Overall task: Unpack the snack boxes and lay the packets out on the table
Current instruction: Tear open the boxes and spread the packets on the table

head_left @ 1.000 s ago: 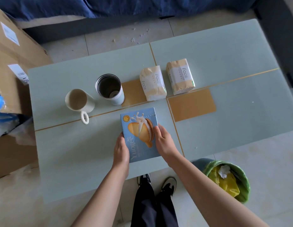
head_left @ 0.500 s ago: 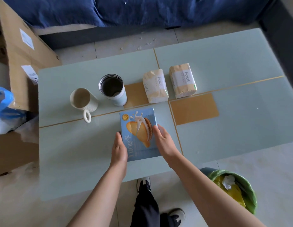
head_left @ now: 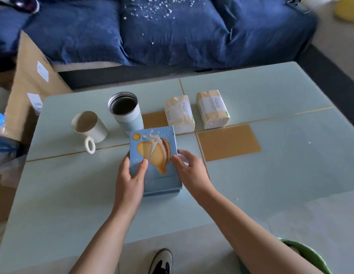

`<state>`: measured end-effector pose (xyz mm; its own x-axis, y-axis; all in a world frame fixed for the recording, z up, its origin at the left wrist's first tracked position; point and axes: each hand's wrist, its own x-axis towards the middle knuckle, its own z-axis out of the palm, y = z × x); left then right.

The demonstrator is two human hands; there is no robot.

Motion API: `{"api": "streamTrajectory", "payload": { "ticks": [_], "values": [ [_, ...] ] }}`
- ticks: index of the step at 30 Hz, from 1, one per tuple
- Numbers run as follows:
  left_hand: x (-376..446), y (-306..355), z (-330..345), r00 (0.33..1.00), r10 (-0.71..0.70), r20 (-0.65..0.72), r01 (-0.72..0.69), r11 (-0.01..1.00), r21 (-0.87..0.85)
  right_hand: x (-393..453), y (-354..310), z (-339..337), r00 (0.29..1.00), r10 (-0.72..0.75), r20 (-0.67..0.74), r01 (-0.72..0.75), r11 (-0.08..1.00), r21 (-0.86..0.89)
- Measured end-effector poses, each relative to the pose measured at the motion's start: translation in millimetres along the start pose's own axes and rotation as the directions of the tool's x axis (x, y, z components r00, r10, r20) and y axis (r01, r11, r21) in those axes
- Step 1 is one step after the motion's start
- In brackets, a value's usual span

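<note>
Blue sofa at the back, pale green counter up front. On it sat the blue snack box, near the front edge, with its far end tipped up a bit. Left hand gripped its left side, thumb curled over the printed face; right hand held the right edge with bent fingers. Just behind it were a ribbed cream mug, an open steel tumbler and two tissue packs side by side.
</note>
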<state>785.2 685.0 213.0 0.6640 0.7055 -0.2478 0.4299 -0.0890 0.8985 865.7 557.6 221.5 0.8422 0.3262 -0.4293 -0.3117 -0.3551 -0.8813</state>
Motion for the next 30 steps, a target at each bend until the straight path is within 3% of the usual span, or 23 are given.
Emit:
{"api": "streamTrajectory", "payload": {
  "ticks": [7,11,17,22,30],
  "values": [
    [5,-10,2,0.989,0.142,-0.027,-0.144,0.988,-0.06,8,22,6,0.992,-0.107,-0.06,0.112,0.989,0.099],
    [5,-15,-1,0.971,0.237,-0.008,-0.238,0.97,-0.051,7,26,6,0.954,-0.271,-0.129,0.261,0.961,-0.093],
    [-5,-17,2,0.867,0.489,-0.093,-0.494,0.869,-0.036,-2,29,-2,0.878,-0.45,-0.163,0.439,0.893,-0.097],
    [-29,-8,17,0.758,0.643,-0.112,-0.651,0.755,-0.075,-22,31,-16,0.788,-0.548,-0.28,0.556,0.829,-0.06],
    [-81,-3,41,0.693,0.721,0.015,-0.693,0.672,-0.262,-87,56,-53,0.722,-0.517,-0.459,0.578,0.816,-0.011]
  ]
}}
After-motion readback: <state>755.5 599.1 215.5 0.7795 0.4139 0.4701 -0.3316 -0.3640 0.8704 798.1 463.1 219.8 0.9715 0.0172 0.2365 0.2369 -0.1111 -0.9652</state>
